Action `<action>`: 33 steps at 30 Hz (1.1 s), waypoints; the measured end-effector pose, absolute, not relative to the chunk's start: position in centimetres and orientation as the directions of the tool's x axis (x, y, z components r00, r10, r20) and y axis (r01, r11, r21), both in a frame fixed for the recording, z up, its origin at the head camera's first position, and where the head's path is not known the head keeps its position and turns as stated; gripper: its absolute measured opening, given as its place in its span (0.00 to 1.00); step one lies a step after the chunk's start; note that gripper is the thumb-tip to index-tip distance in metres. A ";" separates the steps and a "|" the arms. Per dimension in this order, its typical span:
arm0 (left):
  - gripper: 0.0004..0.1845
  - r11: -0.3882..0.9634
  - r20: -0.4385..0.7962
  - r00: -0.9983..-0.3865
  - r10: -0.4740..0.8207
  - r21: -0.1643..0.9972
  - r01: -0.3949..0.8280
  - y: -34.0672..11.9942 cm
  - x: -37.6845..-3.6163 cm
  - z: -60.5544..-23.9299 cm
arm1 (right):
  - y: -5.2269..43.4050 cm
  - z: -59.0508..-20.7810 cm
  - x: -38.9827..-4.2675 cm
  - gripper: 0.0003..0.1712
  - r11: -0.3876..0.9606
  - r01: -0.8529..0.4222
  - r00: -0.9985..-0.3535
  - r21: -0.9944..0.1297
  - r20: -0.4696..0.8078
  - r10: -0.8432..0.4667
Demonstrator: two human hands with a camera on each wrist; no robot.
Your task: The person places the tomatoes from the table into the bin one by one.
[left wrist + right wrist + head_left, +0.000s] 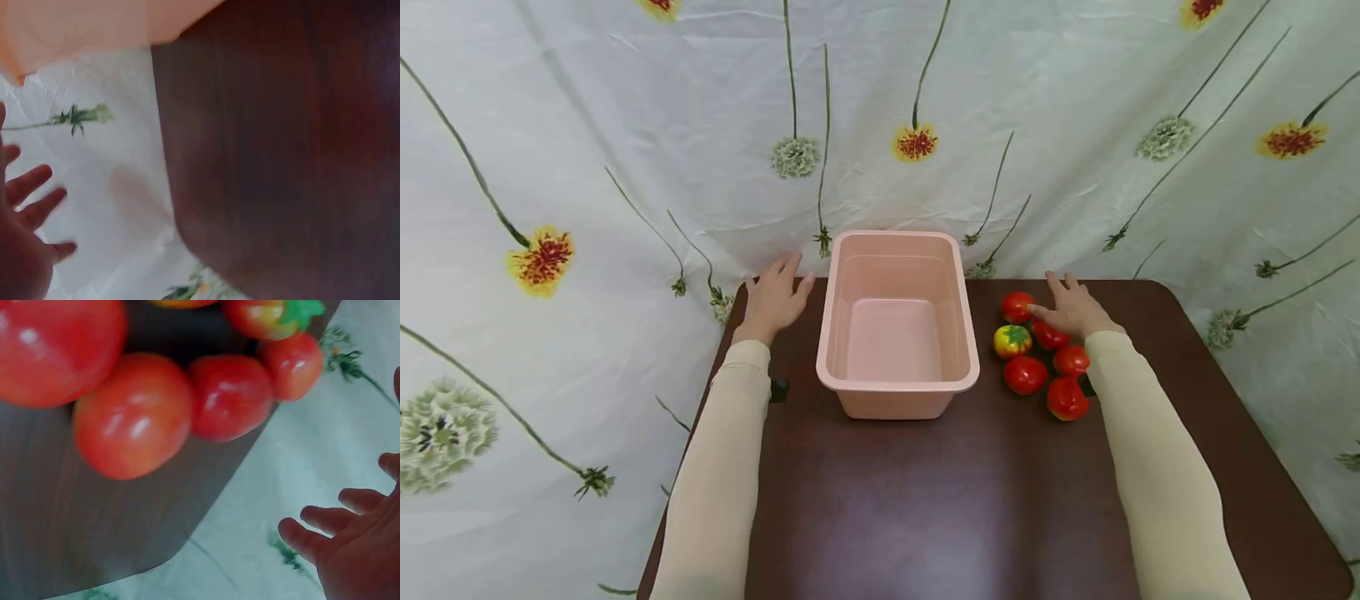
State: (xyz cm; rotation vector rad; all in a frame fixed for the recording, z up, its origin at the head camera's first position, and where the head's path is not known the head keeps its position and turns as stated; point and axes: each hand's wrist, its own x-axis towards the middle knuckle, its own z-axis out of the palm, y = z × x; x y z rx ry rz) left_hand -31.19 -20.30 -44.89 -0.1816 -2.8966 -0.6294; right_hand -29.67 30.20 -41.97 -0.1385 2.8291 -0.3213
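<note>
Head view: right hand [1072, 309] lies flat on the counter [970, 500] at the far right, fingers straight and slightly spread, pinching nothing; thumb tip touches the farthest red tomato [1017, 306] and the palm sits just beside another red one [1048, 335]. Tomato cluster: six pieces in a loose bunch right of the pink tub [897, 321], running near to far beside the right forearm; the yellow-red one with the green calyx [1012, 341] is leftmost, closest to the tub, calyx facing up. Three more red ones [1026, 374] [1071, 360] [1067, 398] lie nearer, touching or almost touching each other. Tub is open side up, long axis near to far, nothing in it, standing between the two hands. Left hand [772, 298] rests flat at the far left corner of the counter, fingers spread, holding nothing, well apart from the tomatoes and just left of the tub. Floral cloth [625, 150] hangs behind and around the counter. Wrist views are blurred; both show spread fingers.
</note>
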 end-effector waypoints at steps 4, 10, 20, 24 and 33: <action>0.26 0.833 0.339 -0.941 0.001 0.521 0.188 -19.6 -30.8 -46.3 | 31.4 -42.4 -29.3 0.51 0.968 -0.012 -0.940 -0.250 -0.327 -0.096; 0.22 0.797 0.395 -0.918 -0.032 0.564 0.215 -19.2 -30.4 -47.1 | 32.3 -42.9 -29.0 0.49 0.966 0.032 -0.941 -0.255 -0.335 -0.058; 0.25 0.720 0.388 -0.920 -0.057 0.654 0.231 -18.6 -30.4 -47.1 | 34.2 -44.3 -28.2 0.47 0.956 -0.009 -0.955 -0.294 -0.282 -0.096; 0.24 0.637 0.406 -0.910 -0.082 0.723 0.266 -18.2 -29.9 -47.1 | 34.9 -45.2 -27.8 0.47 0.944 0.040 -0.950 -0.329 -0.306 -0.067; 0.18 0.367 0.398 -0.899 -0.181 0.876 0.313 -17.0 -27.8 -47.7 | 36.1 -47.6 -26.7 0.48 0.916 0.102 -0.943 -0.387 -0.330 -0.034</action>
